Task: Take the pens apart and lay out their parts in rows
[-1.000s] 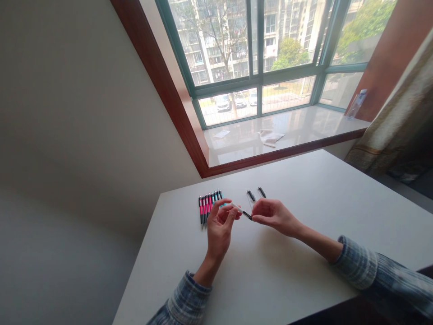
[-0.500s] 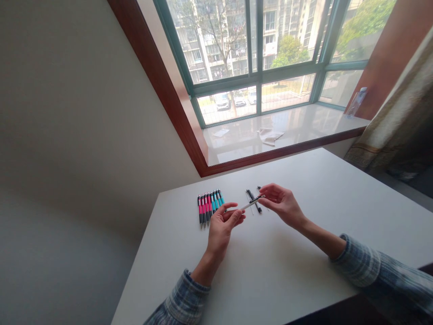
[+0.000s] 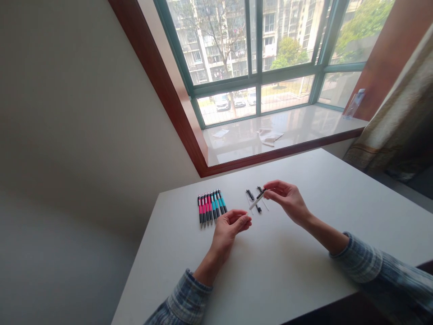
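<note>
My right hand (image 3: 286, 198) is closed on the black clip end of a white pen (image 3: 256, 201), which slants down to the left in the air above the table. Just below the pen's lower end, my left hand (image 3: 233, 225) has its thumb and fingers pinched together; whatever may be between them is too small to make out. Beyond the pen lie black pen parts (image 3: 249, 194) and thin white refills (image 3: 266, 205). A row of several pink pens (image 3: 204, 207) and turquoise pens (image 3: 218, 201) lies left of them, its near right end close to my left hand.
The white table (image 3: 287, 280) meets a wall at the left and a windowsill (image 3: 304, 122) at the back. On the sill are a crumpled cloth (image 3: 269, 136), a white paper (image 3: 221, 133) and a clear bottle (image 3: 355, 104). A curtain (image 3: 382, 117) hangs at the right.
My left hand has come off the white pen's barrel, moving slightly down and right, with fingers now pinched. The pen stays in my right hand and is tilted more steeply.
</note>
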`<move>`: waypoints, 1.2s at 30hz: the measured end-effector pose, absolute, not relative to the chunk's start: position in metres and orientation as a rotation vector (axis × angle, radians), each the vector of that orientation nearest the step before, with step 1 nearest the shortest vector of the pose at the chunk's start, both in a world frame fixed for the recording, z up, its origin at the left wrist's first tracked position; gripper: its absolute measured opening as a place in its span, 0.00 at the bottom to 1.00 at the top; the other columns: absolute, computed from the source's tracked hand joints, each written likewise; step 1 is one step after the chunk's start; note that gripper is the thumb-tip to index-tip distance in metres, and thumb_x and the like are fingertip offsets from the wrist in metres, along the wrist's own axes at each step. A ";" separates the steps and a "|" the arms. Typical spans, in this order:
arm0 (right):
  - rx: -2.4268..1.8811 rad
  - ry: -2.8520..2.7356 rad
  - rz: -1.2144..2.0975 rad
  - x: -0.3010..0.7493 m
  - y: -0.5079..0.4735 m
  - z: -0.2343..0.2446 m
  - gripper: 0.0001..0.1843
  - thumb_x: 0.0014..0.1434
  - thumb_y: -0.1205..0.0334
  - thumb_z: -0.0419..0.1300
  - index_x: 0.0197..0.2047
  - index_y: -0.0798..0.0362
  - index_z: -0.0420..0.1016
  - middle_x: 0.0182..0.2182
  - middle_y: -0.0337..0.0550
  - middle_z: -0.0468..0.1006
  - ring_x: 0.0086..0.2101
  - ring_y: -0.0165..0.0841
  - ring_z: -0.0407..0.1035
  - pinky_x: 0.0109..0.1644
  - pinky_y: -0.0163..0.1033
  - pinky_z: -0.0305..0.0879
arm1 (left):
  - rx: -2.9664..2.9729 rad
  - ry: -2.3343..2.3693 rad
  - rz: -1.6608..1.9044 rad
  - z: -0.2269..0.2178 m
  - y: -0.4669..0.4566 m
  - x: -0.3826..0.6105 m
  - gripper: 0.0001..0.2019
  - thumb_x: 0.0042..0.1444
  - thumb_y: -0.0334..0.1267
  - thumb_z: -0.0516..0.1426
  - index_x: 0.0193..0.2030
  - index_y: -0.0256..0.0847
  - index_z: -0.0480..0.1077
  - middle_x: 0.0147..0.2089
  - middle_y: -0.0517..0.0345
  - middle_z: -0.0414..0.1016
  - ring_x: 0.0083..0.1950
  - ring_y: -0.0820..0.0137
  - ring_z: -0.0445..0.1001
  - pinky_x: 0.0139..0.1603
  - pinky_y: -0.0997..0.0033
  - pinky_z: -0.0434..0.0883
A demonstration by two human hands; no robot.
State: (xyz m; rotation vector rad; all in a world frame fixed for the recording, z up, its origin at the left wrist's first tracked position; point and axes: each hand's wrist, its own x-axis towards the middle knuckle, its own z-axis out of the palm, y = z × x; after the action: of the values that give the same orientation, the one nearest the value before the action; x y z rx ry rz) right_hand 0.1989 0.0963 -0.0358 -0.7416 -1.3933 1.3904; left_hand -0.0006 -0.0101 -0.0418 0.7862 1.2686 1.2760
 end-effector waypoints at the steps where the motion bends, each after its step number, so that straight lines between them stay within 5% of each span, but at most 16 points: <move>1: -0.754 -1.373 1.362 0.201 0.099 -0.036 0.19 0.54 0.49 0.73 0.43 0.53 0.80 0.35 0.45 0.83 0.36 0.37 0.78 0.44 0.44 0.77 | 0.790 1.265 1.277 -0.042 -0.010 -0.001 0.19 0.46 0.45 0.73 0.40 0.35 0.79 0.36 0.48 0.84 0.37 0.66 0.82 0.46 0.67 0.78; 9: -0.924 -1.750 0.688 0.230 0.127 -0.041 0.11 0.61 0.54 0.64 0.43 0.51 0.79 0.41 0.48 0.81 0.39 0.41 0.78 0.50 0.51 0.76 | 0.842 1.267 1.306 -0.043 -0.014 -0.006 0.16 0.48 0.44 0.72 0.38 0.36 0.77 0.36 0.50 0.83 0.38 0.66 0.81 0.46 0.66 0.78; 18: -0.800 -2.411 0.548 0.236 0.122 -0.048 0.09 0.60 0.70 0.59 0.39 0.50 0.79 0.40 0.44 0.79 0.33 0.33 0.75 0.41 0.39 0.70 | 0.886 1.260 1.289 -0.033 -0.016 -0.014 0.16 0.50 0.45 0.71 0.38 0.36 0.76 0.36 0.51 0.82 0.39 0.68 0.80 0.46 0.68 0.77; 36: -0.965 -2.256 0.742 0.228 0.132 -0.061 0.12 0.64 0.54 0.60 0.42 0.49 0.84 0.38 0.44 0.81 0.32 0.34 0.72 0.41 0.40 0.70 | 0.930 1.280 1.282 -0.029 -0.019 -0.015 0.16 0.49 0.46 0.71 0.37 0.37 0.77 0.33 0.52 0.80 0.36 0.65 0.80 0.45 0.65 0.77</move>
State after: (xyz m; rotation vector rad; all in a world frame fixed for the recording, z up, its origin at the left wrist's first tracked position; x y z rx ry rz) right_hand 0.2281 0.1315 -0.0612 -0.9650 -2.2565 0.7419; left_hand -0.0148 -0.0193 -0.0294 0.9302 1.2803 1.2825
